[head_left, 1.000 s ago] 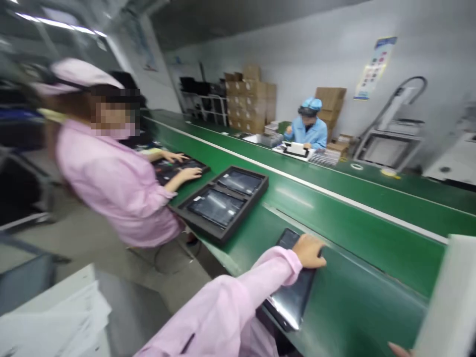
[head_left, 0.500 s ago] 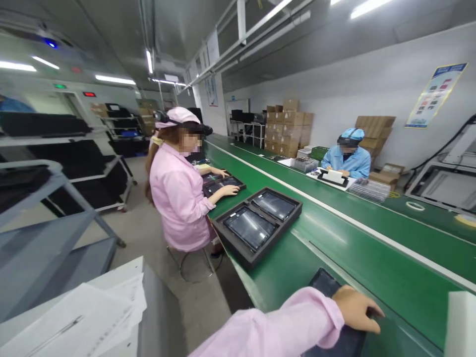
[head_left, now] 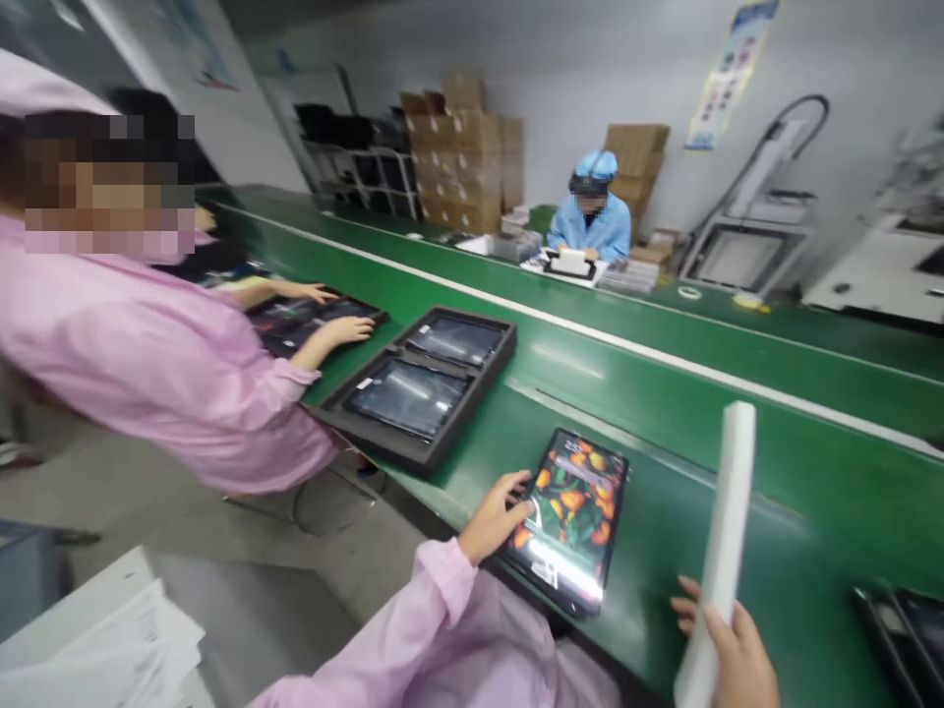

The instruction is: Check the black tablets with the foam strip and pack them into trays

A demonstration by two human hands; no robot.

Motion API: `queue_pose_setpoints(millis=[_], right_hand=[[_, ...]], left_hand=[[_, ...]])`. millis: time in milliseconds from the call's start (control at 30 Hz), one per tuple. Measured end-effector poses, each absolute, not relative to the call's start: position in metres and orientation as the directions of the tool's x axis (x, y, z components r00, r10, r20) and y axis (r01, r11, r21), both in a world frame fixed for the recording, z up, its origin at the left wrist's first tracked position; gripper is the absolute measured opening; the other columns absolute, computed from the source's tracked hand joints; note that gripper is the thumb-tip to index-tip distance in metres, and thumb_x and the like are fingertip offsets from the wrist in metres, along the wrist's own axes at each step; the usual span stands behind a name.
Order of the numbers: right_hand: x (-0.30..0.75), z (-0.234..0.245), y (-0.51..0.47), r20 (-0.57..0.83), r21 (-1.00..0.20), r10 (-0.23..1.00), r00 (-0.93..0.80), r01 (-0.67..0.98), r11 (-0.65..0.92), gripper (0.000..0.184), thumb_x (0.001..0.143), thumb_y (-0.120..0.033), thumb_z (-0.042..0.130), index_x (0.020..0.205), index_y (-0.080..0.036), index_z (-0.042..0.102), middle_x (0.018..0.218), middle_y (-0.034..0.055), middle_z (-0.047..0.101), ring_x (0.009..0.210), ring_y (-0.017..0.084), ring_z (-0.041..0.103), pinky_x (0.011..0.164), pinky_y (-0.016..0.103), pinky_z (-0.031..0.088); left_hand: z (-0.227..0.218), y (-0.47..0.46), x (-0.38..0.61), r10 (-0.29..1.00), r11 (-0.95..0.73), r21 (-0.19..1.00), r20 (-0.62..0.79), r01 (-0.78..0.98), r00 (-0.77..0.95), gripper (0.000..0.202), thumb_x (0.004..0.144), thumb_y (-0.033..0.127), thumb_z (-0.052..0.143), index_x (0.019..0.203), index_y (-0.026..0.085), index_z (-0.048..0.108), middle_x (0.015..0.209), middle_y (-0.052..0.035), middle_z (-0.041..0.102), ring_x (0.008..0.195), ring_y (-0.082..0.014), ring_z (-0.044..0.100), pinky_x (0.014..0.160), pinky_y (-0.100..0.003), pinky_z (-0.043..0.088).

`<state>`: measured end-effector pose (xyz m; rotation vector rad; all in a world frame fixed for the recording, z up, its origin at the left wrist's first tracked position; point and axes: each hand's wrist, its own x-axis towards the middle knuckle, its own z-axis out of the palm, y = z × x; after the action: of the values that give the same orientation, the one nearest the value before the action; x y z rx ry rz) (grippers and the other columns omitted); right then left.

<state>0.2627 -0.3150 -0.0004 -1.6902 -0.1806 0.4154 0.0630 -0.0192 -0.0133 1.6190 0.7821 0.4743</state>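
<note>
A tablet (head_left: 571, 506) lies face up on the green bench in front of me, its lit screen showing orange fruit and green leaves. My left hand (head_left: 496, 519) is at its left edge, thumb and fingers curled onto the rim; the underside of the grip is hidden. To the right, my right hand (head_left: 737, 654) is closed around a long white bar (head_left: 727, 531), held tilted upright, apart from the tablet. The bar's lower end runs out of view.
A dark foam tray (head_left: 483, 383) with two dark-screened tablets sits beyond my left hand. A co-worker in pink (head_left: 147, 364) works at the left over another tray. Dark devices (head_left: 904, 634) lie at the right edge. Across the line sits a person in blue (head_left: 594, 221).
My view has swung right and down. The tablet's screen, dark before, is lit. My left hand has moved from over the tablet to its left edge. My right hand has come into view holding the white bar.
</note>
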Motion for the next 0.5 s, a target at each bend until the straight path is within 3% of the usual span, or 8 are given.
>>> queue_pose_setpoints(millis=[100, 267, 333, 400, 500], right_hand=[[0.244, 0.005, -0.313, -0.120, -0.985, 0.320, 0.940, -0.073, -0.155, 0.058, 0.080, -0.071, 0.075, 0.109, -0.021, 0.069, 0.113, 0.0137, 0.072, 0.089, 0.035, 0.066, 0.082, 0.053, 0.054], [0.240, 0.006, -0.317, -0.105, -0.993, 0.346, 0.932, -0.082, -0.080, 0.036, 0.091, -0.060, 0.073, 0.108, -0.028, 0.071, 0.112, 0.0135, 0.072, 0.086, 0.033, 0.064, 0.078, 0.047, 0.051], [0.241, 0.004, -0.318, -0.093, -0.995, 0.359, 0.929, -0.071, -0.072, 0.037, 0.091, -0.060, 0.073, 0.108, -0.026, 0.071, 0.113, 0.0143, 0.071, 0.086, 0.032, 0.064, 0.077, 0.046, 0.051], [0.241, 0.002, -0.317, -0.066, -0.997, 0.345, 0.936, -0.048, -0.060, 0.047, 0.089, -0.063, 0.073, 0.112, -0.022, 0.068, 0.111, 0.0145, 0.071, 0.085, 0.031, 0.064, 0.076, 0.044, 0.051], [0.240, -0.001, -0.315, -0.056, -0.998, 0.327, 0.943, -0.040, -0.053, 0.056, 0.088, -0.065, 0.073, 0.115, -0.017, 0.066, 0.110, 0.0138, 0.071, 0.084, 0.028, 0.063, 0.075, 0.041, 0.051]], left_hand=[[-0.011, -0.018, 0.059, 0.665, -0.075, 0.972, -0.117, 0.221, 0.738, 0.068, 0.084, 0.036, 0.067, 0.148, 0.018, 0.054, 0.147, -0.0147, 0.059, 0.128, -0.0284, 0.058, 0.110, -0.046, 0.049], [-0.003, -0.008, 0.042, 0.447, -0.214, 0.952, -0.105, 0.220, 0.888, 0.099, 0.076, 0.042, 0.079, 0.162, 0.021, 0.036, 0.168, -0.0161, 0.036, 0.149, -0.0339, 0.043, 0.118, -0.047, 0.044], [-0.003, -0.007, 0.043, 0.435, -0.313, 0.917, -0.095, 0.249, 0.895, 0.104, 0.073, 0.041, 0.081, 0.163, 0.022, 0.034, 0.169, -0.0152, 0.033, 0.152, -0.0355, 0.038, 0.118, -0.047, 0.044], [-0.006, -0.008, 0.053, 0.510, -0.366, 0.881, -0.080, 0.300, 0.856, 0.095, 0.077, 0.042, 0.077, 0.161, 0.021, 0.038, 0.161, -0.0158, 0.043, 0.141, -0.0339, 0.049, 0.112, -0.045, 0.049], [-0.009, -0.007, 0.077, 0.661, -0.366, 0.847, -0.054, 0.385, 0.749, 0.066, 0.092, 0.046, 0.061, 0.150, 0.018, 0.050, 0.130, -0.0114, 0.063, 0.100, -0.0230, 0.065, 0.096, -0.039, 0.054]])
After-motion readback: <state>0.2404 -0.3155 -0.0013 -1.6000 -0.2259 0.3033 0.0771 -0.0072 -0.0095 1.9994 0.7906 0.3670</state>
